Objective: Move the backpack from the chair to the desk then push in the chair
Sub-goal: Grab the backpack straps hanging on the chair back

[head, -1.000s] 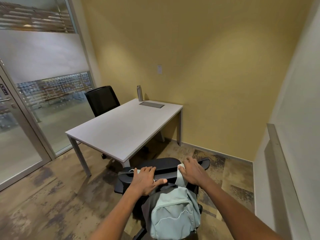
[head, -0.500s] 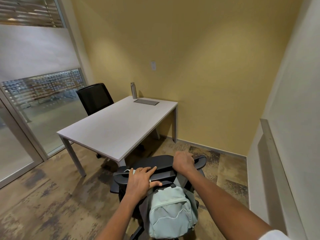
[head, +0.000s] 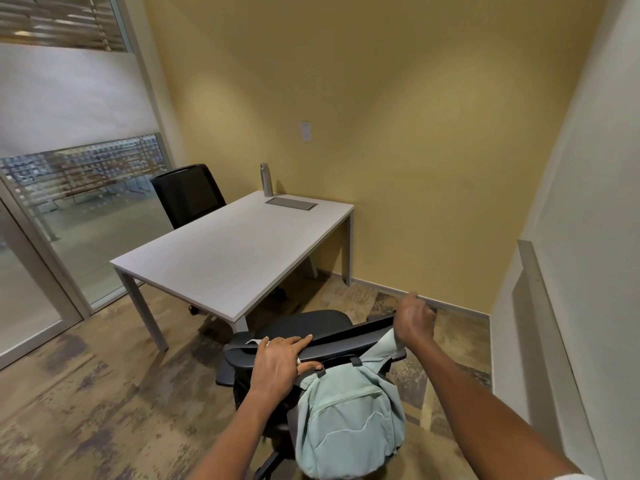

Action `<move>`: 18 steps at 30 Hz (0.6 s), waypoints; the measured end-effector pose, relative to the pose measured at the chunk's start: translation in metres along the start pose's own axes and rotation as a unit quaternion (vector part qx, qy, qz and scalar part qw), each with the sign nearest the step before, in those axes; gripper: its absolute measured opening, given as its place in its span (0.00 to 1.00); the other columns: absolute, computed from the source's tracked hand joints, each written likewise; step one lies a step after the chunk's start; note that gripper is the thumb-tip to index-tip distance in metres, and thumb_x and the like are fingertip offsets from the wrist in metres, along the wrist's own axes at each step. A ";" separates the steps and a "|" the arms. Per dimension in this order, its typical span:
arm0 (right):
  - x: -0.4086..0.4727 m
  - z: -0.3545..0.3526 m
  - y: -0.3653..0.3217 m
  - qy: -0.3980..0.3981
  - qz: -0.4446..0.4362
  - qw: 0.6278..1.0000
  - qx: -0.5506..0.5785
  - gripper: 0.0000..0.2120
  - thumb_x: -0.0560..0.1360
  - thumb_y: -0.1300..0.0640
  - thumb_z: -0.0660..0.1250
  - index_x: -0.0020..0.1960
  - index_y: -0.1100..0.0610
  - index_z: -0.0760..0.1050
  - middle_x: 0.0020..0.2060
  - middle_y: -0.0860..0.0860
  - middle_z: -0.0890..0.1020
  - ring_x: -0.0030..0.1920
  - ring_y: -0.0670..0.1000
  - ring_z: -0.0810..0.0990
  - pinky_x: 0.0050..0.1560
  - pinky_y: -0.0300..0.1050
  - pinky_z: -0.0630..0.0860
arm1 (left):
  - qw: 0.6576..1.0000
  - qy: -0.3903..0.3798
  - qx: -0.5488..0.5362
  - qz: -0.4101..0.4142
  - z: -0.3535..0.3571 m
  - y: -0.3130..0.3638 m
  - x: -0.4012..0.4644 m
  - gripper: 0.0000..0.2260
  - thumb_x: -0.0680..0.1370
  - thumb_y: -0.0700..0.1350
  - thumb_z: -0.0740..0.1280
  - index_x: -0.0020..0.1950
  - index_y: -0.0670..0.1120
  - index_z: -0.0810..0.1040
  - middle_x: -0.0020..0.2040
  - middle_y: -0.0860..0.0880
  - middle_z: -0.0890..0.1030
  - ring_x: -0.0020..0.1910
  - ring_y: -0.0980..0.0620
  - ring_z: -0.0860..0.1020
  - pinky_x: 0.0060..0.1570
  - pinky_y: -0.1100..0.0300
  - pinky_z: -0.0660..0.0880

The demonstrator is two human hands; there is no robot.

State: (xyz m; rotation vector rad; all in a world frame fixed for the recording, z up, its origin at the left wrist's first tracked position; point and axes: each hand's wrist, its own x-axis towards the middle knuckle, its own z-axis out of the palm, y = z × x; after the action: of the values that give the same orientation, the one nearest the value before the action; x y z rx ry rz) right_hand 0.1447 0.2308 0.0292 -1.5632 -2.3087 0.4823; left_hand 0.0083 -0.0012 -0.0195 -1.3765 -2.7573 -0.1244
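The left hand (head: 280, 365) was still laid flat, fingers loose, on the chair (head: 311, 337) top. The backpack (head: 349, 424) remained hung on the chair's back, off the surface (head: 228, 251). Its strap (head: 388, 344), earlier draped there, had been lifted, clenched in the raised right hand (head: 414, 322).

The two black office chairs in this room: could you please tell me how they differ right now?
The near chair stands clear of the desk with a mint backpack hung on its backrest; the far chair is tucked against the desk and bare. The left hand rests on the near one only. Both are black.
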 end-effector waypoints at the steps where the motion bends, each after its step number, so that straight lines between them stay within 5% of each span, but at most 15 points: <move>1: 0.003 -0.001 0.004 -0.009 0.034 0.998 0.061 0.13 0.84 0.62 0.54 0.64 0.68 0.69 0.58 0.65 0.80 0.57 0.65 0.80 0.48 0.54 0.76 | 1.000 0.001 -0.002 -0.002 0.000 0.002 0.000 0.34 0.72 0.75 0.52 0.75 0.62 0.63 0.72 0.56 0.73 0.71 0.53 0.70 0.73 0.48 0.59; 4: 0.013 0.006 0.020 -0.022 0.136 0.974 0.179 0.20 0.86 0.59 0.47 0.69 0.70 0.68 0.64 0.68 0.76 0.62 0.68 0.77 0.57 0.59 0.74 | 1.000 0.006 0.001 -0.007 0.003 0.003 0.001 0.34 0.72 0.74 0.52 0.75 0.62 0.64 0.72 0.56 0.73 0.70 0.53 0.71 0.72 0.48 0.60; 6: 0.015 0.014 0.030 -0.040 0.172 0.962 0.207 0.18 0.84 0.63 0.51 0.70 0.69 0.67 0.63 0.67 0.77 0.59 0.66 0.79 0.53 0.58 0.76 | 1.000 0.008 0.007 -0.011 0.006 0.003 0.002 0.34 0.72 0.74 0.52 0.75 0.62 0.63 0.71 0.56 0.74 0.69 0.53 0.72 0.72 0.48 0.60; 8: 0.011 0.027 0.038 -0.063 0.175 0.960 0.211 0.12 0.83 0.65 0.53 0.57 0.66 0.74 0.49 0.63 0.79 0.44 0.61 0.79 0.39 0.52 0.73 | 1.000 0.009 0.007 -0.012 0.008 0.006 0.003 0.34 0.72 0.74 0.51 0.75 0.62 0.64 0.71 0.56 0.74 0.69 0.53 0.72 0.72 0.48 0.59; 11: 0.009 0.040 0.043 -0.100 0.183 0.944 0.255 0.19 0.83 0.66 0.54 0.33 0.58 0.63 0.29 0.54 0.64 0.28 0.51 0.60 0.30 0.46 0.58 | 1.000 0.019 0.018 -0.012 0.012 0.008 0.006 0.36 0.71 0.74 0.49 0.75 0.60 0.65 0.70 0.55 0.75 0.67 0.52 0.74 0.72 0.47 0.61; 14: 0.007 0.044 0.048 -0.160 0.164 0.916 0.328 0.16 0.82 0.67 0.54 0.36 0.56 0.59 0.31 0.54 0.62 0.30 0.52 0.61 0.37 0.51 0.63 | 0.999 0.029 0.027 -0.010 0.014 0.005 0.005 0.38 0.69 0.75 0.49 0.75 0.59 0.66 0.69 0.54 0.76 0.65 0.51 0.76 0.71 0.47 0.63; 18: -0.002 0.046 0.052 -0.221 0.140 0.882 0.391 0.09 0.80 0.70 0.56 0.44 0.61 0.71 0.35 0.57 0.70 0.32 0.54 0.67 0.34 0.50 0.64 | 0.999 0.033 0.011 -0.011 0.013 0.006 0.006 0.38 0.69 0.74 0.52 0.74 0.57 0.68 0.67 0.53 0.78 0.63 0.50 0.78 0.71 0.47 0.63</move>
State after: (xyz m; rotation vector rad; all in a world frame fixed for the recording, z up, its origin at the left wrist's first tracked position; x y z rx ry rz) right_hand 0.1688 0.2421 -0.0351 -1.4261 -1.7340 1.7424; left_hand 0.0094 0.0083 -0.0320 -1.3125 -2.7123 -0.1366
